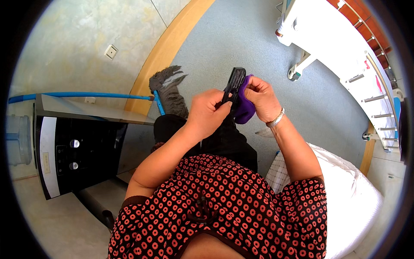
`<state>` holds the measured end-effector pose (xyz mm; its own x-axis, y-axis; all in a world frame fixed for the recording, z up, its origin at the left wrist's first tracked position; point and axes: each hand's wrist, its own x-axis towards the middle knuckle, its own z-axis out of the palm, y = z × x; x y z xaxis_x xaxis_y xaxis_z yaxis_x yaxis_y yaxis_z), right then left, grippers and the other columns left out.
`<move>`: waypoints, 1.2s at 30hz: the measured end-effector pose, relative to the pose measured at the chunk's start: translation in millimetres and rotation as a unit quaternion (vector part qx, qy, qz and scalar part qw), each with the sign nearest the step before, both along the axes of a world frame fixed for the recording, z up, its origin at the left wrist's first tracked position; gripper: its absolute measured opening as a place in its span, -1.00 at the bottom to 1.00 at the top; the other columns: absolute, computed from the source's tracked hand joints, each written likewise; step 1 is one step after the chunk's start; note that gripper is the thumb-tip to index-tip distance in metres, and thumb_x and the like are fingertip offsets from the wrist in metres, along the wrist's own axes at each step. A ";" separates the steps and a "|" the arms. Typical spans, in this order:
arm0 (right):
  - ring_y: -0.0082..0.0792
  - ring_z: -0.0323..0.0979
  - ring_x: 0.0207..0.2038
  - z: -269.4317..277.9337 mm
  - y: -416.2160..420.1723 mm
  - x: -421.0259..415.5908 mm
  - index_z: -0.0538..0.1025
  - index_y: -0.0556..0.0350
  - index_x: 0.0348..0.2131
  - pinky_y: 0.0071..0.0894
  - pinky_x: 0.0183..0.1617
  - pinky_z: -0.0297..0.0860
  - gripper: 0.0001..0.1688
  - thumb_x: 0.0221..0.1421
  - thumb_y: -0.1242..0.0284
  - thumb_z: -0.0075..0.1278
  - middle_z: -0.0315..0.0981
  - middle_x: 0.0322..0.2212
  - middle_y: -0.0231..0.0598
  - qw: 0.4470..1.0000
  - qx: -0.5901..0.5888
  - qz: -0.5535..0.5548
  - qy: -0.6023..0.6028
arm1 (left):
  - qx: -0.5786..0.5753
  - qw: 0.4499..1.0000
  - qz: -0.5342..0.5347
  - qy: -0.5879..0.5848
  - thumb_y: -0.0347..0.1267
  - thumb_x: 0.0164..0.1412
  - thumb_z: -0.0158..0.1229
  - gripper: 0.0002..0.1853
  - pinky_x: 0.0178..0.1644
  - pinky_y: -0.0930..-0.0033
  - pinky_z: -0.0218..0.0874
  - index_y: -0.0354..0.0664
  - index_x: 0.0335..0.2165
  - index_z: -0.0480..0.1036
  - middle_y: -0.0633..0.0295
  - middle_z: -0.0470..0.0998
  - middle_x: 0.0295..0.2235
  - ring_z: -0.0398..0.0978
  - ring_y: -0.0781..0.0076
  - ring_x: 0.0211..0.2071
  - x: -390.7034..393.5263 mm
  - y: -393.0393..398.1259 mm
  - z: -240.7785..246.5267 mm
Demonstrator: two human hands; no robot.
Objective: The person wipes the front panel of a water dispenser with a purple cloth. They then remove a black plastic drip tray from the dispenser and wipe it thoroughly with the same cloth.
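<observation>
My left hand (pixel 210 111) grips the lower end of an elongated black object (pixel 237 79), perhaps plastic. It is tilted slightly, and its exact kind cannot be made out. A purple cloth (pixel 245 111) hangs from my right hand (pixel 263 100), pinched between thumb and fingers. The cloth lies against the right side of the black object. Both hands are in front of my body, above my black trousers and the blue-grey floor.
A flat mop (pixel 171 92) with grey strands leans its blue handle (pixel 81 95) across a water dispenser (pixel 87 155) at left. Wheeled hospital beds (pixel 326 39) stand at upper right. White bedding (pixel 346 194) lies beside my right arm. A wall socket (pixel 111 51) is at upper left.
</observation>
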<state>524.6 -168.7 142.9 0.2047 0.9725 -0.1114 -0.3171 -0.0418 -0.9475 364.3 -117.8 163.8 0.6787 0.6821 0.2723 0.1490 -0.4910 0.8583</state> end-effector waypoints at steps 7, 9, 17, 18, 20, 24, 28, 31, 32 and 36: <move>-0.72 0.20 -0.64 2.3 -2.2 -7.3 0.35 0.24 -0.60 -0.72 -0.56 0.19 -0.96 -0.26 0.64 -0.11 0.32 -0.69 -0.41 0.969 0.032 -0.066 -0.236 | 0.057 0.997 -0.037 0.048 -0.56 -0.19 0.00 -0.89 -0.61 0.50 0.05 -0.29 -0.52 0.36 0.16 0.30 -0.67 0.26 0.40 -0.68 -1.1 -0.3 4.4; -0.73 0.18 -0.66 4.4 -2.8 -9.1 0.34 0.24 -0.64 -0.72 -0.60 0.17 -0.97 -0.26 0.63 -0.11 0.29 -0.74 -0.41 0.963 0.027 -0.087 -0.255 | 0.058 0.995 -0.046 0.060 -0.56 -0.19 0.00 -0.90 -0.62 0.50 0.04 -0.29 -0.54 0.36 0.16 0.30 -0.68 0.25 0.39 -0.69 -1.9 0.9 5.9; -0.75 0.11 -0.69 -2.5 -0.9 3.9 0.36 0.23 -0.68 -0.71 -0.66 0.12 -0.89 -0.17 0.58 -0.17 0.23 -0.76 -0.51 0.988 -0.035 -0.049 -0.141 | -0.029 0.997 -0.035 0.066 -0.54 -0.16 0.00 -0.92 -0.64 0.57 -0.01 -0.31 -0.54 0.35 0.26 0.27 -0.72 0.19 0.60 -0.71 -2.5 1.6 3.1; -0.75 0.12 -0.69 -1.6 0.0 5.1 0.37 0.23 -0.66 -0.71 -0.65 0.12 -0.88 -0.16 0.58 -0.18 0.24 -0.75 -0.51 0.995 -0.043 -0.035 -0.079 | -0.045 0.997 -0.031 0.062 -0.54 -0.16 0.00 -0.92 -0.63 0.58 -0.02 -0.32 -0.54 0.35 0.27 0.27 -0.72 0.18 0.61 -0.70 -2.1 1.4 2.8; -0.73 0.15 -0.69 -3.6 1.5 5.0 0.39 0.22 -0.63 -0.71 -0.64 0.14 -0.89 -0.15 0.60 -0.19 0.27 -0.72 -0.50 0.998 -0.054 -0.034 0.012 | -0.078 0.995 -0.024 0.053 -0.54 -0.16 0.01 -0.91 -0.63 0.59 -0.02 -0.32 -0.54 0.35 0.29 0.26 -0.72 0.17 0.64 -0.69 -1.0 0.5 2.5; -0.69 0.20 -0.65 7.7 1.5 -9.5 0.38 0.19 -0.59 -0.71 -0.60 0.18 -0.90 -0.18 0.64 -0.20 0.30 -0.66 -0.45 0.986 -0.075 -0.069 0.131 | 0.005 0.999 -0.023 0.036 -0.54 -0.16 0.01 -0.91 -0.61 0.58 -0.01 -0.32 -0.54 0.35 0.28 0.27 -0.71 0.19 0.63 -0.67 0.2 1.4 -0.7; -0.68 0.21 -0.60 -6.5 0.7 -10.9 0.36 0.18 -0.59 -0.71 -0.54 0.19 -0.90 -0.24 0.67 -0.19 0.30 -0.64 -0.43 0.996 -0.041 -0.054 0.059 | 0.008 0.999 -0.013 0.041 -0.54 -0.17 0.01 -0.91 -0.61 0.57 -0.01 -0.31 -0.53 0.36 0.27 0.27 -0.70 0.19 0.61 -0.67 0.8 -0.3 -4.1; -0.67 0.21 -0.60 -14.3 1.0 -10.4 0.35 0.18 -0.60 -0.69 -0.53 0.18 -0.91 -0.28 0.66 -0.17 0.30 -0.65 -0.43 0.997 -0.036 -0.066 -0.013 | 0.001 0.999 -0.004 0.038 -0.54 -0.17 0.01 -0.90 -0.61 0.57 -0.01 -0.31 -0.53 0.36 0.26 0.26 -0.70 0.18 0.59 -0.67 1.7 0.3 -7.5; -0.67 0.20 -0.62 -18.3 0.8 -10.4 0.35 0.19 -0.61 -0.68 -0.55 0.17 -0.92 -0.28 0.66 -0.16 0.30 -0.67 -0.43 0.996 -0.035 -0.072 -0.029 | 0.004 0.999 -0.001 0.038 -0.55 -0.18 0.01 -0.90 -0.61 0.56 -0.01 -0.32 -0.53 0.35 0.26 0.26 -0.70 0.18 0.59 -0.68 2.0 0.7 -8.0; -0.67 0.16 -0.69 -9.6 -1.6 -13.8 0.35 0.23 -0.65 -0.66 -0.63 0.13 -0.98 -0.27 0.61 -0.15 0.27 -0.75 -0.43 0.969 -0.047 -0.102 -0.220 | -0.011 0.997 -0.021 0.067 -0.55 -0.17 0.01 -0.90 -0.61 0.58 -0.01 -0.33 -0.53 0.35 0.28 0.25 -0.72 0.17 0.62 -0.67 -0.3 2.1 -2.5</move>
<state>510.8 -170.3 133.3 0.4391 0.8967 -0.0553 0.1069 -0.1133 -0.9878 364.1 -115.8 161.3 0.7366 0.6566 0.1618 0.2432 -0.4805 0.8426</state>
